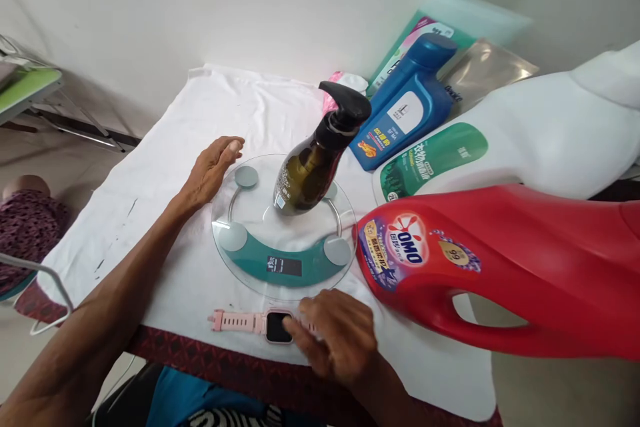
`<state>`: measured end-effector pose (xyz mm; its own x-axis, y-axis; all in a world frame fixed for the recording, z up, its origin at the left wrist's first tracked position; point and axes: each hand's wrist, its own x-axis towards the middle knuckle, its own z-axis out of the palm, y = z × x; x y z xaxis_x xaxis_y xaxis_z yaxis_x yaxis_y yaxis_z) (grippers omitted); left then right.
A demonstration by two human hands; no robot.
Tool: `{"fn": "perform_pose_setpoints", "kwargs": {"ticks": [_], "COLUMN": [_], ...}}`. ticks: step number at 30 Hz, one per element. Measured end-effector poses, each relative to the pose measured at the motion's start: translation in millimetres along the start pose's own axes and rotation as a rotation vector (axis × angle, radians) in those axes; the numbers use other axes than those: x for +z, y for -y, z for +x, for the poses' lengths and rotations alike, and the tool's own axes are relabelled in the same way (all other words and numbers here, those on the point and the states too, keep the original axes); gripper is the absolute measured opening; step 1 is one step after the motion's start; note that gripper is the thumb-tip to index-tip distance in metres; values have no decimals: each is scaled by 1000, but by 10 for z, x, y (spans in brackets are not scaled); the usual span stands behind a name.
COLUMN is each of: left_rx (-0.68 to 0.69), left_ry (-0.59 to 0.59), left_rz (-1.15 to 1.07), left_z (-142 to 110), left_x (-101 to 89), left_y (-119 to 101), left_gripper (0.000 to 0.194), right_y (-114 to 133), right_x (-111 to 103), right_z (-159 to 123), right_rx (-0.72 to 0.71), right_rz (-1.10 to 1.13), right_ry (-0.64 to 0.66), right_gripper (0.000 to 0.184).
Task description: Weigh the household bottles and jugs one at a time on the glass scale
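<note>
A round glass bathroom scale [266, 276] with a teal band and a small dark display lies on the white cloth. On the scale stands a dark pump bottle [304, 177] with a black pump head. My left hand [214, 170] rests open at the scale's upper left edge, fingers stretched out, holding nothing. In front of the scale lies a pink smartwatch [279, 327], its strap laid out flat. My right hand [343, 337] is over the watch's right strap, fingers apart and loosely bent, one fingertip at the screen's edge. Whether that fingertip touches it, I cannot tell.
At right are a red OMO detergent jug [450, 267], a white jug with a green label [515, 127] and a blue bottle [407, 103]. Behind them stand a green package [395, 67] and a wall. Another person's patterned clothing [33, 233] shows at far left.
</note>
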<state>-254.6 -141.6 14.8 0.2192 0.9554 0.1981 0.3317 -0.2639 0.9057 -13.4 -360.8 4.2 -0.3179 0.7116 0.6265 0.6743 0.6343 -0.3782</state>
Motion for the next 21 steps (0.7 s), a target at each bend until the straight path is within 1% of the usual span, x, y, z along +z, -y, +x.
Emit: {"fn": "perform_pose_setpoints", "kwargs": {"ticks": [1,3,6,8,12,18,21], "left_rx": [-22,-57,-88,-104,-147,-80,-67], "left_ry": [20,50,56,39,-14,-14,-16], "left_rz": [-81,-213,-299,-295,-202,-184,-171], "left_z": [10,22,28,29,34,34,23], "left_x": [1,17,58,91,147,168,168], "left_y": [52,145,232,245,214,233,217], "left_gripper": [63,64,65,67,72,59,57], "right_y": [11,29,47,49,38,16,7], "right_x": [61,165,236,237,208,205,224], "right_z": [-5,-36,-86,-95,-82,-85,-86], "right_rx": [-51,-86,-75,-62,-73,-90,-112], "right_rz": [77,172,227,227,181,130,104], "right_ry": [59,146,189,201,212,204,180], "right_gripper": [26,35,35,32,27,20,20]}}
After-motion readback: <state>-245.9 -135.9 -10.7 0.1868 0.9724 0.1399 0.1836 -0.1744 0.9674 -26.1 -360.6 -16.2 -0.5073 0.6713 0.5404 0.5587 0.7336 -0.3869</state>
